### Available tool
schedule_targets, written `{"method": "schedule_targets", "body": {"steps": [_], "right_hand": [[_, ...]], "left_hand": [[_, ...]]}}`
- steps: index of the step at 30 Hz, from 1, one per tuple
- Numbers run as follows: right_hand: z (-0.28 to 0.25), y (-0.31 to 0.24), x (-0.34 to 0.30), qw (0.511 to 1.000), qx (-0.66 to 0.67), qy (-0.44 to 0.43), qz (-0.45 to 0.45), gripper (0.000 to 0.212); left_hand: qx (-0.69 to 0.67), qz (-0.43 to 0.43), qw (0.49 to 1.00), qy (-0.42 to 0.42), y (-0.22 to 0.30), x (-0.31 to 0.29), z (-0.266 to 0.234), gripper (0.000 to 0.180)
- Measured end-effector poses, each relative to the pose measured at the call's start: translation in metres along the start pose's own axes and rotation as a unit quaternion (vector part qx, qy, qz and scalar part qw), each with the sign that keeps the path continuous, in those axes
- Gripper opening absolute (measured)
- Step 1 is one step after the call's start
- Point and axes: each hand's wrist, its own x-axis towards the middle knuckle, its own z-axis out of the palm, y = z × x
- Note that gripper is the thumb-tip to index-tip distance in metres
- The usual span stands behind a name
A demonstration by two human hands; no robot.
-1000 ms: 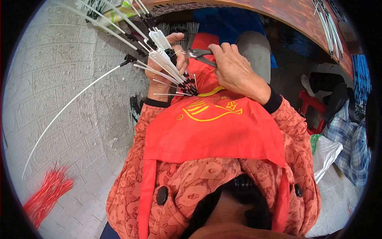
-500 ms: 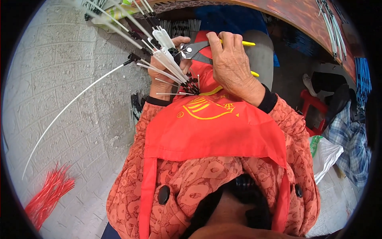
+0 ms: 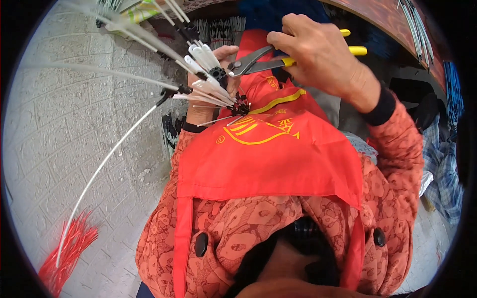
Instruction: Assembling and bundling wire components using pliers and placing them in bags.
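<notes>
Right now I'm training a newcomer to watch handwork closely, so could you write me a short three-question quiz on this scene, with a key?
1. Which hand grips the pliers? A) left; B) right; C) both.

2. True or false: the left hand is empty.

3. What colour are the strands bundled on the floor at the picture's lower left?

Key:
1. B, the right hand.
2. False; it holds a cluster of white and black pieces.
3. Red.
</notes>
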Motion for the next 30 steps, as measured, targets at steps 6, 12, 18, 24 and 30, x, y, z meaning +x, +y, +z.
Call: {"method": "schedule_targets", "body": {"steps": [6, 12, 18, 24, 30], "right_hand": [[0.022, 0.008, -0.014, 0.919, 0.305, -0.248, -0.024, 0.042], [0.016, -0.002, -0.007, 0.589, 0.6, -0.53, 0.11, 0.047], [-0.002, -0.015, -0.02, 0.95, 0.242, -0.198, -0.014, 0.046], [0.0, -0.017, -0.024, 0.992, 0.098, -0.021, -0.077, 0.047], [0.016, -0.012, -0.03, 0.557, 0.654, -0.491, 0.142, 0.046]], "left_hand": [[0.013, -0.027, 0.999, -0.021, 0.002, -0.004, 0.002, 0.077], [0.099, -0.027, 0.991, -0.081, 0.007, -0.015, 0.003, 0.073], [0.061, -0.012, 0.998, -0.02, 0.005, -0.021, 0.012, 0.071], [0.021, -0.001, 0.999, -0.038, 0.008, -0.009, 0.019, 0.071], [0.071, -0.006, 0.991, -0.113, 0.007, -0.01, 0.022, 0.062]]}}
